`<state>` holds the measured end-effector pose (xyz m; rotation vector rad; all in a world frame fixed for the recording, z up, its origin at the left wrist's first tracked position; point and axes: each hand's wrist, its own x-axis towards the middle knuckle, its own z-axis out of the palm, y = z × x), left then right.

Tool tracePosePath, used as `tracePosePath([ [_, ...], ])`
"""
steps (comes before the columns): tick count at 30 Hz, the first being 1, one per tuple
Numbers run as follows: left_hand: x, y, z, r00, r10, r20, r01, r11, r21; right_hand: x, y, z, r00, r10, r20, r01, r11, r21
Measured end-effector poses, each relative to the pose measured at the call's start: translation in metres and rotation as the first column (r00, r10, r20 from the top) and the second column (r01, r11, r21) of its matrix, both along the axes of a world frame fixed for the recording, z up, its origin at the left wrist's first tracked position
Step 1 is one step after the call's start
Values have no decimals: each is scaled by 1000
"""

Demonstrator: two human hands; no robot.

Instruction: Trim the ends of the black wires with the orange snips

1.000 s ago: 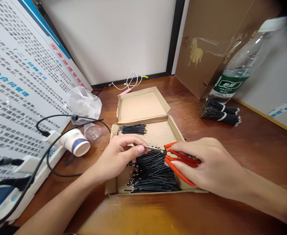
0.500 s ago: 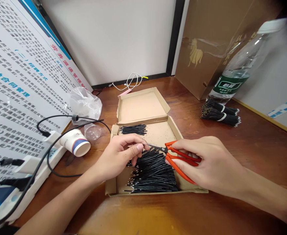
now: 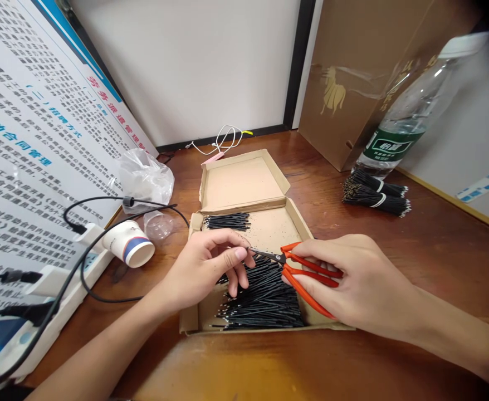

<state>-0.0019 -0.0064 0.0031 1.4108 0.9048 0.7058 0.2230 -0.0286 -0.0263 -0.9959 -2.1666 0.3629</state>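
Observation:
An open cardboard box (image 3: 244, 184) lies on the wooden table, with a big heap of short black wires (image 3: 261, 298) in its near half and a small bundle of wires (image 3: 226, 221) farther back. My left hand (image 3: 205, 267) hovers over the heap, thumb and forefinger pinched on a thin wire. My right hand (image 3: 353, 281) grips red-handled cutters (image 3: 307, 273), whose metal tip touches the pinched fingertips of my left hand.
Two tied bundles of black wires (image 3: 373, 192) lie beside a plastic water bottle (image 3: 407, 106) and a brown carton (image 3: 353, 72) at the right. A paper cup (image 3: 130, 243), a plastic bag (image 3: 144, 175), black cables and a white power strip (image 3: 52, 301) sit at the left below a printed board.
The cutter tip has stayed at my left fingertips. My left fingers have spread slightly downward over the heap. Both hands shifted only a little.

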Motion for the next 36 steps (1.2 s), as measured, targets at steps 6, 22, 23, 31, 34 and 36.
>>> tracePosePath([
  [6, -1, 0, 1, 1000, 0, 28, 0, 1000, -14, 0, 0, 0, 1000, 10, 10, -10, 1000, -13],
  [22, -2, 0, 0, 998, -6, -65, 7, 1000, 19, 0, -1, -2, 1000, 1, 30, -1, 1000, -4],
  [23, -2, 0, 0, 998, -5, -67, 7, 1000, 22, 0, -1, -2, 1000, -2, 25, 2, 1000, 2],
  [31, -3, 0, -1, 998, -1, -57, 3, 999, 42, 1, -2, 1, 999, -19, 39, 20, 1000, -12],
  [34, -3, 0, -1, 998, -3, -56, 6, 999, 44, 1, -1, 1, 999, -12, 39, 13, 1000, -28],
  [36, -3, 0, -1, 998, -4, -58, 7, 999, 44, 1, -1, 1, 999, -11, 45, 13, 999, -31],
])
